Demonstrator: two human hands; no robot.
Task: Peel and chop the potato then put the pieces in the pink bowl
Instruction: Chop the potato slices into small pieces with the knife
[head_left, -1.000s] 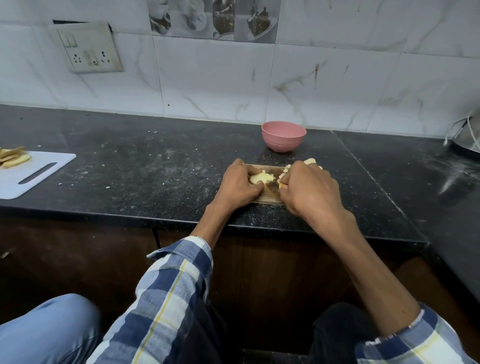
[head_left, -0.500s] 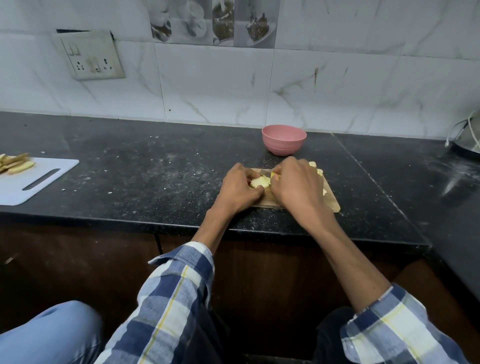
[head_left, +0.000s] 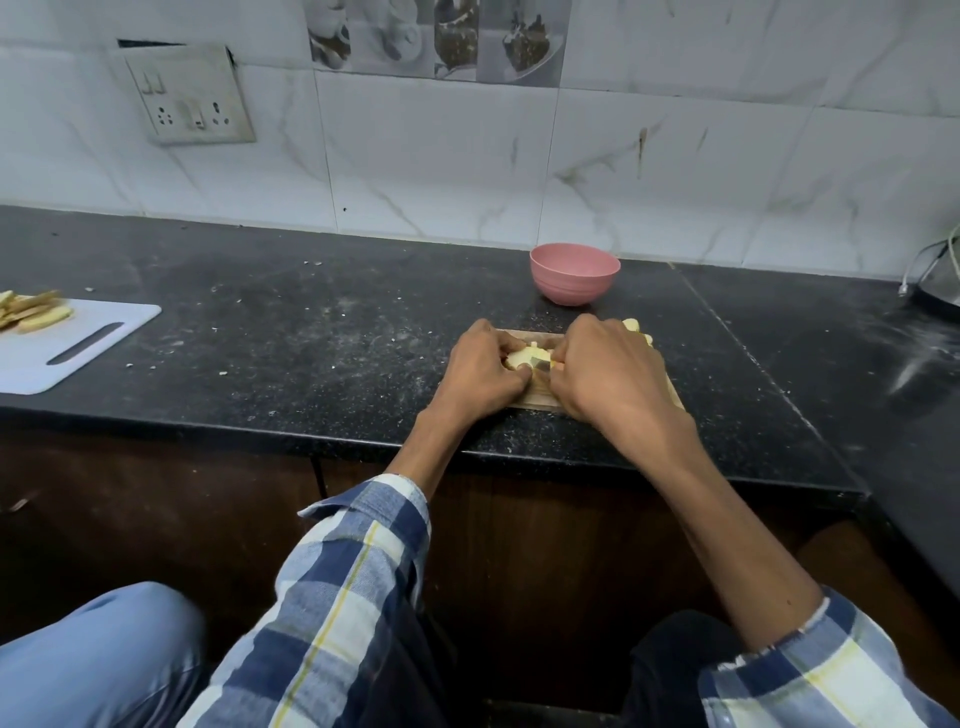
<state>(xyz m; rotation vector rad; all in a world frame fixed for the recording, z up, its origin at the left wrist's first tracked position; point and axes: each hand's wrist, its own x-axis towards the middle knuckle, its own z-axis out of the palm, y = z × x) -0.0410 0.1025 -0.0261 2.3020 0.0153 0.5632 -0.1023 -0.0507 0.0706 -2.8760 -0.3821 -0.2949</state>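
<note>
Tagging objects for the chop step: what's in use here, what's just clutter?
In use:
- potato, held by left hand
- knife, in right hand
- wooden board
- cut pieces
- pink bowl, beyond the board

Lying about:
- white cutting board with slices, far left
- wall socket

bowl (head_left: 574, 273) behind board (head_left: 540, 397), potato (head_left: 522, 357) seemingly on board

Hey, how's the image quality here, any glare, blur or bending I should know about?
Head view: wide-angle bend curves the counter edge and wall tiles; soft glare streaks the counter at far right; hands and potato look fairly sharp; the cabinet below sits in deep shadow.
</note>
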